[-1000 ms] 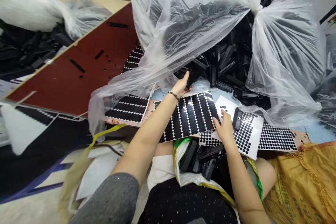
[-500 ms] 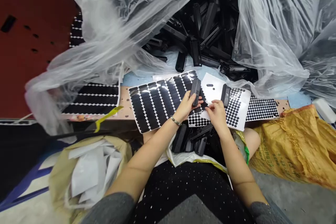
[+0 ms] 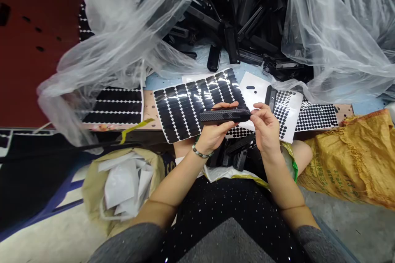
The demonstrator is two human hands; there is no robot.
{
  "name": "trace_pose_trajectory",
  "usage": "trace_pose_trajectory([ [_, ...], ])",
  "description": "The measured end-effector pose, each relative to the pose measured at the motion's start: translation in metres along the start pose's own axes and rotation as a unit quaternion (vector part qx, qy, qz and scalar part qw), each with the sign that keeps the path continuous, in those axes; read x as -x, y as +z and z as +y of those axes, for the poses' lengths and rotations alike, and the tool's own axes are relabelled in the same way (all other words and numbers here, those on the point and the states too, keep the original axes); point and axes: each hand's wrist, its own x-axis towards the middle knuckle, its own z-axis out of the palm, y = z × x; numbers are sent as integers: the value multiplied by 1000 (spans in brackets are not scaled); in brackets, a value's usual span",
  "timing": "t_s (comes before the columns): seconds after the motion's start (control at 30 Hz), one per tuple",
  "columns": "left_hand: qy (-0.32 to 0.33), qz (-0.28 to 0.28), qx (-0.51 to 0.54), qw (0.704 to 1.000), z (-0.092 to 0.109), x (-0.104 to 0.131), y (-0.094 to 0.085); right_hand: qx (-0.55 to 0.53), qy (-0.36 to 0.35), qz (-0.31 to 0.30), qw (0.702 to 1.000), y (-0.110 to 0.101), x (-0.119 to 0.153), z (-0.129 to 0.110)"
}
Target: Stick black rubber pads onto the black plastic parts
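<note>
Presently your left hand clasps a black case; your right hand pinches together at its tip; plastic film partly covers a sheet.

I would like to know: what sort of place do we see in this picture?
Probably a small workshop or factory work area: the left hand holds a long black textured part, near a white sheet with rows of black round-ended pieces, and a large heap of long black parts lies beyond.
</note>
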Motion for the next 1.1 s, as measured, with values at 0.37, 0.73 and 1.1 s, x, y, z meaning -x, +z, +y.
trace_pose_trajectory([
  [0.37, 44, 7, -26, 999, 8, 9, 9, 78, -52, -10, 996, 8, 9, -5],
  [0.73, 100, -18, 4, 995, 4, 11, 8, 182, -168, 49, 968, 10, 15, -5],
  [1.1, 197, -5, 29, 980, -7, 13, 8, 22, -11, -72, 997, 14, 9, 1],
])
